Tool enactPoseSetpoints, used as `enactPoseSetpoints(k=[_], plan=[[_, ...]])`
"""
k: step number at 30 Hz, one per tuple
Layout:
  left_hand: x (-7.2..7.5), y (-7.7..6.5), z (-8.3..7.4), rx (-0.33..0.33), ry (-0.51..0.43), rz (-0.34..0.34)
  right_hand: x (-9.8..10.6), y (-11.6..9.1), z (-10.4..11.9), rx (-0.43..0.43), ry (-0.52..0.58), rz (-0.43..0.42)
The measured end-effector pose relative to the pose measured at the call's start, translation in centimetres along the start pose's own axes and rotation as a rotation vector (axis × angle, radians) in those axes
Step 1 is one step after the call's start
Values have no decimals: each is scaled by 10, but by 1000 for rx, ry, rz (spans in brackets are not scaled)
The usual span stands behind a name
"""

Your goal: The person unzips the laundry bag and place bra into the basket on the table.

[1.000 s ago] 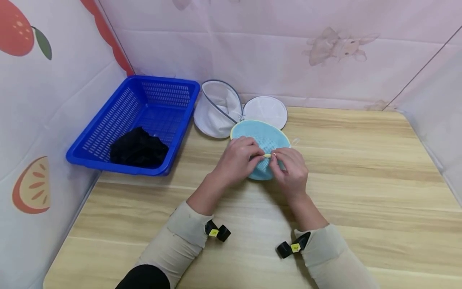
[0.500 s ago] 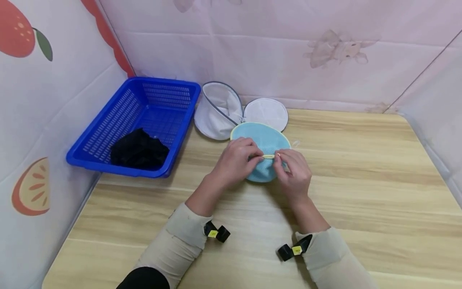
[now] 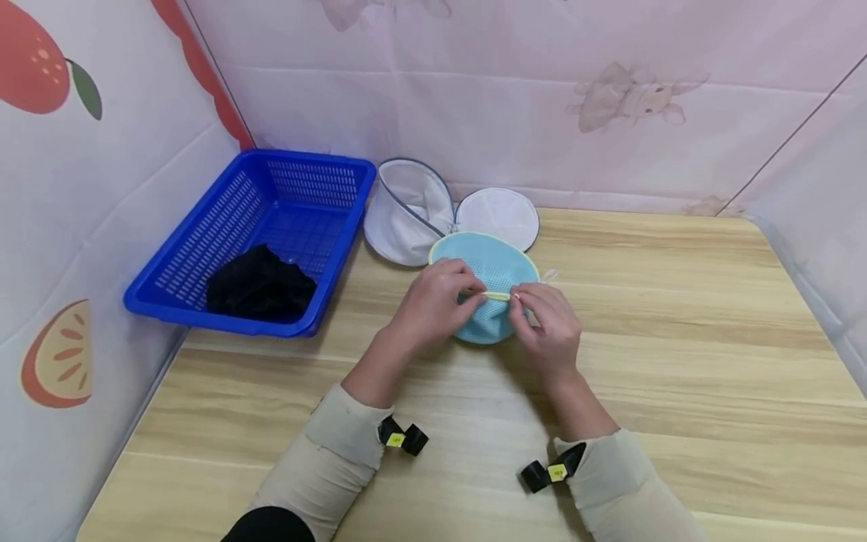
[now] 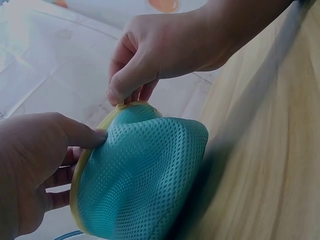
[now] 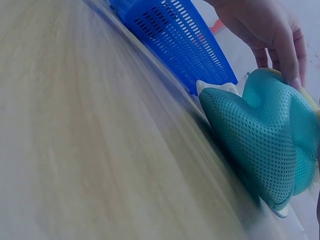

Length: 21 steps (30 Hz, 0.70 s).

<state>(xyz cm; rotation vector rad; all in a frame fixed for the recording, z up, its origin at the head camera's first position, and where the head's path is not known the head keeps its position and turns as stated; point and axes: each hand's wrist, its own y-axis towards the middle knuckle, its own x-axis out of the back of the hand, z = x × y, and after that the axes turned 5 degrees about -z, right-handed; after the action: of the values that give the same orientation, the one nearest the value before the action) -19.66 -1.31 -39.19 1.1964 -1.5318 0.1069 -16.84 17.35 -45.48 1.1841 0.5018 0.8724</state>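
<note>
A light-blue mesh laundry bag point(image 3: 491, 260) with yellow edging stands on the table between both hands. My left hand point(image 3: 433, 297) pinches the yellow edging point(image 3: 497, 296) on its left side, thumb over the mesh. At the right end of that strip my right hand point(image 3: 550, 324) pinches the edging between thumb and fingertips. In the left wrist view the right fingertips meet a small yellow tab point(image 4: 121, 105) on the rim, and the mesh point(image 4: 145, 165) bulges below. The right wrist view shows the bag point(image 5: 260, 135) with a folded side; the right hand is mostly out of that view.
A blue plastic basket point(image 3: 339, 278) holding black cloth point(image 3: 260, 282) stands at the left. Behind the mesh bag lie an open white bag with dark edging point(image 3: 406, 226) and a flat white round piece point(image 3: 497, 214). Printed fabric walls point(image 3: 474, 113) border the wooden table point(image 3: 677, 339).
The hands have drawn slightly apart, showing a longer stretch of yellow edging between them. Both keep their pinch, and the bag has shifted slightly left in view.
</note>
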Motion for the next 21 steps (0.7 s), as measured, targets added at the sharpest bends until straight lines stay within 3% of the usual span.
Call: enactPoseSetpoints(k=[8,21], plan=[[-12,-2,-8,-93,40,-9,-3,-1,3,24,11,5],[-21,-3,-14,-113,50,-69,-3,-3,2,-39,5,5]])
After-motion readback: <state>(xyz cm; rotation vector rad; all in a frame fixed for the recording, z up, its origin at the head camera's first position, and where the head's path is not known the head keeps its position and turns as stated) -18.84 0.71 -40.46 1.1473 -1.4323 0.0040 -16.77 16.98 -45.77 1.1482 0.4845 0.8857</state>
